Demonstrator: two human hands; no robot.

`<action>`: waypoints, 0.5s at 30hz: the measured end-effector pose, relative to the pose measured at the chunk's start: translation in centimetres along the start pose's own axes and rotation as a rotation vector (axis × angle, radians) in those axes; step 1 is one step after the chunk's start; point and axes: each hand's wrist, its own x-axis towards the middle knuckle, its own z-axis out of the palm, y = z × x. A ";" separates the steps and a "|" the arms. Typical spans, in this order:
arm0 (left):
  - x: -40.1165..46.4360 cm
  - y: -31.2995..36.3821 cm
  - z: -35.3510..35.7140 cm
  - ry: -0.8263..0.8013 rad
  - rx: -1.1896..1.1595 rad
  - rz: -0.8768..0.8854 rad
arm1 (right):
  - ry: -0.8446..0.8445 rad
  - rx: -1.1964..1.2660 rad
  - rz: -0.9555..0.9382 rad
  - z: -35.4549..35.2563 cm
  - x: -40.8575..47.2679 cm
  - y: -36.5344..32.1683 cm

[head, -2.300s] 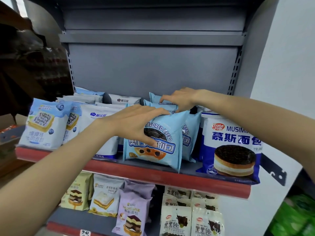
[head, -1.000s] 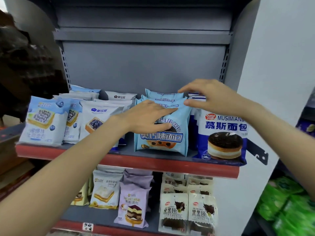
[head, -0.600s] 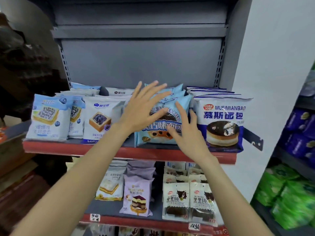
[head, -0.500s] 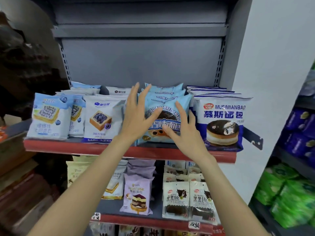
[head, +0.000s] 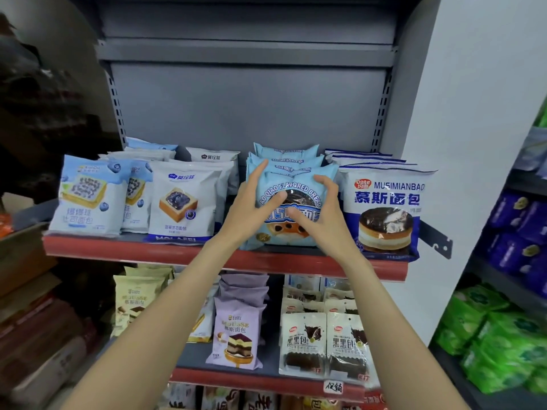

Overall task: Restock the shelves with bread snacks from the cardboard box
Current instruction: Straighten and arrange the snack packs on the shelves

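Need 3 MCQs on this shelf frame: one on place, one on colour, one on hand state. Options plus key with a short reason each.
1. Where does the light-blue Ao Qiao flavored bread pack stand?
A. On the lower shelf
B. On the upper shelf, left of the Musimianbao pack
C. At the far left end of the upper shelf

2. What colour is the front lip of the upper shelf?
A. Red
B. Green
C. Yellow

3. What are the hands doing?
A. Both hang free below the shelf
B. Only one touches a pack
C. Both are set on the front Ao Qiao pack

Key: 1 B, it stands beside the Musimianbao pack on that shelf. 2 A, the lip is plainly red. 3 C, the left hand and the right hand flank its face.
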 end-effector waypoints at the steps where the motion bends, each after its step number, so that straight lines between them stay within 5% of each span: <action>1: 0.0 0.1 0.1 -0.004 0.012 -0.001 | -0.001 0.002 0.001 0.0 0.1 0.1; 15: -0.7 0.3 -0.5 0.088 0.012 0.020 | 0.019 -0.107 0.034 1.0 -1.2 -0.9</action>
